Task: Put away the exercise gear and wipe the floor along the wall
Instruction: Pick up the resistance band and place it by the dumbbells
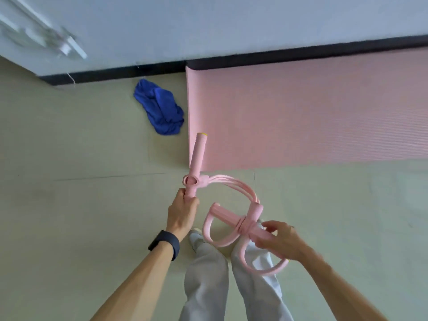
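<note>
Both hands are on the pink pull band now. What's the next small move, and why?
Probably bring the two bars together to fold it compact. The left hand grips the handle bar, the right hand holds the pedal bar, and the tubes arc loosely between them. The pink mat lies unrolled and the blue cloth lies by the wall.

Matt pink foam-like pedal puller (pixel 228 215), finely ribbed pink mat (pixel 301 112), soft blue cloth (pixel 162 110), smooth pale floor (pixel 69 158), perhaps vinyl
</note>
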Tool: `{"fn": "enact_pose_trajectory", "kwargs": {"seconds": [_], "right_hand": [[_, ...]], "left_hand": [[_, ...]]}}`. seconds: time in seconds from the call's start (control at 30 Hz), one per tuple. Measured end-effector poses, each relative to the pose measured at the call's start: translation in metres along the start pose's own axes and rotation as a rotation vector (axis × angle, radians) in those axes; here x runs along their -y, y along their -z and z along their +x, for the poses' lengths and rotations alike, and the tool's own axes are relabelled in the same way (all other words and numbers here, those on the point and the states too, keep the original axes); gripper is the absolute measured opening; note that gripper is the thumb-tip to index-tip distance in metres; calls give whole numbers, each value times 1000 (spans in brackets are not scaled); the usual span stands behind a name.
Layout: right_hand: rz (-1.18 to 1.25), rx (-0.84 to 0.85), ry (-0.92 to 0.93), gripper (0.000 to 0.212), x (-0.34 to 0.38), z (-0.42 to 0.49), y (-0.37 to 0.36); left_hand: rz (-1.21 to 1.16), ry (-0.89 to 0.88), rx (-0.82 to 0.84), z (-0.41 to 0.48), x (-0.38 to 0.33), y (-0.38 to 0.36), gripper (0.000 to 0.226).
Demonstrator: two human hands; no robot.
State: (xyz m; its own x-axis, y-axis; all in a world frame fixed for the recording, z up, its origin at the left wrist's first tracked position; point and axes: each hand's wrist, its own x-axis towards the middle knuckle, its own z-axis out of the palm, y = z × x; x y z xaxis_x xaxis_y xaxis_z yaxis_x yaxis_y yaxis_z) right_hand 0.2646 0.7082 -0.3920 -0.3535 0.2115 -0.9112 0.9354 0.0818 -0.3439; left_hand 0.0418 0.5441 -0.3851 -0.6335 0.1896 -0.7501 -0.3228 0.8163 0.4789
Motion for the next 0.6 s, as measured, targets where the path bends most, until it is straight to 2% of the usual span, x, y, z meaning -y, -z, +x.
{"fn": "enact_pose_trajectory", "kwargs": {"seconds": [0.07,0.13,0.23,0.3,0.37,0.43,0.5,0.6], "right_hand": [[-8,-21,39,27,7,-57,19],[-19,-37,88,28,13,-112,41],[-29,-61,146,34,21,-179,74],[8,-118,177,34,23,-226,97],[69,-203,208,30,18,-266,115],[181,-320,232,27,5,-298,125],[357,-516,211,37,-11,-322,126],[712,-832,114,78,-35,-340,114]], "left_hand": [[95,-52,58,-40,-39,9,19],[279,-148,128,-81,-73,16,26],[550,-309,288,-129,-113,21,61],[590,-329,481,-160,-138,25,84],[577,-344,626,-184,-156,27,79],[632,-437,653,-202,-170,21,65],[710,-533,593,-224,-187,10,60],[747,-629,509,-257,-210,-15,67]]}}
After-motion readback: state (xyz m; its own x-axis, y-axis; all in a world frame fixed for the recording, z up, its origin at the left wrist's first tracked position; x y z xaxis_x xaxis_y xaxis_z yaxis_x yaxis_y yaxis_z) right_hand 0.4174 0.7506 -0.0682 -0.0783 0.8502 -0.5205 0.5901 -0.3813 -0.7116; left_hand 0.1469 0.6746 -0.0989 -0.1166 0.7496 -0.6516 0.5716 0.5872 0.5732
